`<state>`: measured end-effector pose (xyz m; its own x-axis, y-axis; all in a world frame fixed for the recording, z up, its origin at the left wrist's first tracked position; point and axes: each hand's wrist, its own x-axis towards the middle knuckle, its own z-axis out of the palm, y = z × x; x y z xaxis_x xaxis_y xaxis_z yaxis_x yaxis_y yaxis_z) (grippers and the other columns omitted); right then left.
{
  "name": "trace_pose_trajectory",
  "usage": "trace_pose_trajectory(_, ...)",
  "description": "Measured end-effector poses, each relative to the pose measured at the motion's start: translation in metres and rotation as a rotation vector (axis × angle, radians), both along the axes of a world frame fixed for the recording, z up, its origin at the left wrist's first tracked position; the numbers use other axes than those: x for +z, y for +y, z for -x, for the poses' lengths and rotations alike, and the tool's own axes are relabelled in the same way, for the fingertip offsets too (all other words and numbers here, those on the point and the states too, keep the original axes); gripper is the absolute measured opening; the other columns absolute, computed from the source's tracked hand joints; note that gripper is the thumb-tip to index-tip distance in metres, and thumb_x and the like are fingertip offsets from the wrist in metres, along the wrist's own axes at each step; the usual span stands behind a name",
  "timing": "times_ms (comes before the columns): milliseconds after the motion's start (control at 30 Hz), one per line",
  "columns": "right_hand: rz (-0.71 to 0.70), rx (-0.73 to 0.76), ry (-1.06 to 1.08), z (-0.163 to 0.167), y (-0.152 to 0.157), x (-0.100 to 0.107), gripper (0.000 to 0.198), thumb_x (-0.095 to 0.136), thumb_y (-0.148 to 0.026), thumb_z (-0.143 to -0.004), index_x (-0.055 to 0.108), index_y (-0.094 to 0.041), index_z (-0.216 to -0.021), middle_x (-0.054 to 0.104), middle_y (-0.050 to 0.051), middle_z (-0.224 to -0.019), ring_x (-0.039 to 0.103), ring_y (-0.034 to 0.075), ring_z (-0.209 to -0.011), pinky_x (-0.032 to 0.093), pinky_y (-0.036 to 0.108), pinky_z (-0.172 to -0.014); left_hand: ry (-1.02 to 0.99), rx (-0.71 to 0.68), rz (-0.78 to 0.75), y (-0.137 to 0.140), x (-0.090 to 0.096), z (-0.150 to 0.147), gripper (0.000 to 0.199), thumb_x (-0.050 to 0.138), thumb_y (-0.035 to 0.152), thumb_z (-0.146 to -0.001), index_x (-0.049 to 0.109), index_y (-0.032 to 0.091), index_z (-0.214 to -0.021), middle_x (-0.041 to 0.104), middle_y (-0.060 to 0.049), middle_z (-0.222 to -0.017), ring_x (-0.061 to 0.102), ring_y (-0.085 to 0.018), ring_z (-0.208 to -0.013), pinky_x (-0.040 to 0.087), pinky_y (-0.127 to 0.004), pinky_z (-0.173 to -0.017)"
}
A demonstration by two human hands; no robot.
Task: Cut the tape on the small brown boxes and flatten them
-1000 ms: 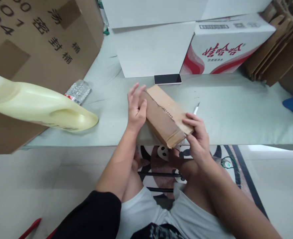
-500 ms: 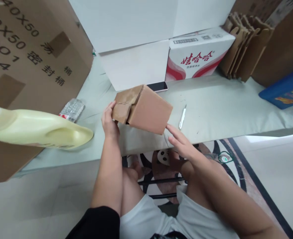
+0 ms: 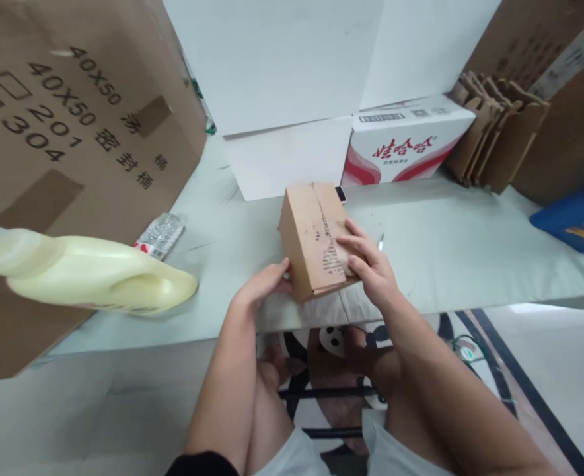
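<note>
A small brown cardboard box (image 3: 316,225) is held tilted over the front of the cloth-covered table. A seam and dark printed marks run along its upper face. My left hand (image 3: 267,281) grips the lower left edge, thumb on the side, the other fingers partly hidden beneath. Across the right part of the upper face lies my right hand (image 3: 374,268), its fingers somewhat apart and pressed to the cardboard. Just beyond that hand, the tip of a slim white pen-like tool (image 3: 381,242) shows. Behind the box, a phone (image 3: 340,194) is mostly covered.
A pale yellow bottle (image 3: 108,271) and a crumpled clear plastic bottle (image 3: 162,235) are on the left, near a large carton (image 3: 74,192). White boxes (image 3: 405,142) line the back. Folded cardboard (image 3: 505,139) and a blue container (image 3: 574,221) stand at the right.
The box has been turned, so its printed, seamed face now shows on top. My right hand has moved from its lower corner onto that face; my left hand has shifted to the lower left edge.
</note>
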<state>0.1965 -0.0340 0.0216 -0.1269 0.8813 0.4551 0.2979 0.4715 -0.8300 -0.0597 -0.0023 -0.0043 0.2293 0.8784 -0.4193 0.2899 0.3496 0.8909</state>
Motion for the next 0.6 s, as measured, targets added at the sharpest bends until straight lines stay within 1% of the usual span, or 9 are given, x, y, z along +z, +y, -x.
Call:
trace_pose_trajectory(67,0.045,0.015,0.025,0.003,0.004,-0.011,0.045,0.054,-0.058,-0.096,0.069,-0.024,-0.122,0.042,0.012,-0.161,0.042,0.033,-0.148,0.038,0.055,-0.12,0.15,0.167,-0.207,0.001,0.003,0.003,0.063,0.057,0.074,-0.085,0.067,0.019,-0.115,0.073,-0.018,-0.116,0.064,-0.038,-0.12,0.051,-0.058,-0.102)
trace_pose_trajectory(133,0.058,0.036,0.02,0.006,0.003,-0.019,0.044,0.056,-0.057,-0.095,0.069,-0.025,-0.123,0.041,0.011,-0.162,0.039,0.033,-0.15,0.038,0.055,-0.12,0.124,0.271,-0.554,0.0,0.006,0.0,0.066,0.052,0.073,-0.087,0.058,0.024,-0.131,0.059,-0.015,-0.142,0.045,-0.035,-0.144,0.039,-0.057,-0.117)
trace_pose_trajectory(200,0.054,0.068,0.001,0.007,0.001,-0.021,0.044,0.056,-0.057,-0.095,0.068,-0.026,-0.124,0.04,0.01,-0.162,0.039,0.033,-0.15,0.038,0.054,-0.119,0.073,0.205,-0.921,-0.001,0.009,-0.009,0.063,0.048,0.069,-0.092,0.05,0.028,-0.14,0.049,-0.012,-0.154,0.033,-0.032,-0.152,0.029,-0.057,-0.124)
trace_pose_trajectory(267,0.043,0.089,-0.019,0.006,0.001,-0.021,0.044,0.056,-0.057,-0.095,0.067,-0.027,-0.124,0.04,0.009,-0.162,0.04,0.031,-0.149,0.039,0.052,-0.119,0.105,0.066,-1.158,0.0,0.009,-0.02,0.051,0.045,0.061,-0.097,0.054,0.029,-0.136,0.051,-0.01,-0.152,0.037,-0.03,-0.15,0.024,-0.059,-0.126)
trace_pose_trajectory(333,0.054,0.042,-0.019,-0.001,0.004,-0.023,0.046,0.049,-0.059,-0.097,0.066,-0.026,-0.124,0.045,0.01,-0.158,0.046,0.03,-0.144,0.044,0.05,-0.114,0.167,0.009,-1.236,0.002,0.007,-0.031,0.041,0.041,0.053,-0.1,0.06,0.027,-0.127,0.055,-0.01,-0.145,0.044,-0.029,-0.145,0.023,-0.06,-0.127)
trace_pose_trajectory(400,0.127,-0.126,-0.069,-0.012,0.009,-0.026,0.05,0.038,-0.057,-0.099,0.065,-0.023,-0.123,0.058,0.014,-0.143,0.058,0.03,-0.129,0.051,0.049,-0.103,0.192,0.038,-1.249,0.006,0.003,-0.037,0.039,0.039,0.049,-0.101,0.062,0.026,-0.122,0.057,-0.01,-0.139,0.049,-0.029,-0.14,0.025,-0.06,-0.126)
trace_pose_trajectory(500,0.385,-0.434,-0.398,-0.033,0.016,-0.032,0.05,0.039,-0.05,-0.095,0.064,-0.018,-0.124,0.067,0.016,-0.115,0.067,0.03,-0.101,0.053,0.048,-0.089,0.183,0.076,-1.263,0.01,-0.001,-0.04,0.038,0.04,0.048,-0.101,0.062,0.025,-0.121,0.058,-0.011,-0.133,0.051,-0.028,-0.137,0.026,-0.06,-0.126)
trace_pose_trajectory(533,0.481,-0.488,-0.543,-0.039,0.017,-0.033,0.051,0.042,-0.049,-0.093,0.063,-0.018,-0.128,0.066,0.016,-0.114,0.067,0.031,-0.1,0.053,0.047,-0.087,0.181,0.077,-1.266,0.01,-0.001,-0.04,0.037,0.04,0.047,-0.102,0.062,0.025,-0.122,0.058,-0.01,-0.133,0.052,-0.028,-0.136,0.026,-0.06,-0.127)
trace_pose_trajectory(600,0.611,-0.515,-0.771,-0.049,0.018,-0.035,0.055,0.045,-0.048,-0.092,0.058,-0.021,-0.138,0.063,0.017,-0.124,0.066,0.033,-0.104,0.052,0.046,-0.085,0.18,0.069,-1.266,0.01,0.0,-0.04,0.036,0.041,0.047,-0.102,0.061,0.025,-0.122,0.057,-0.01,-0.132,0.052,-0.028,-0.136,0.025,-0.06,-0.127)
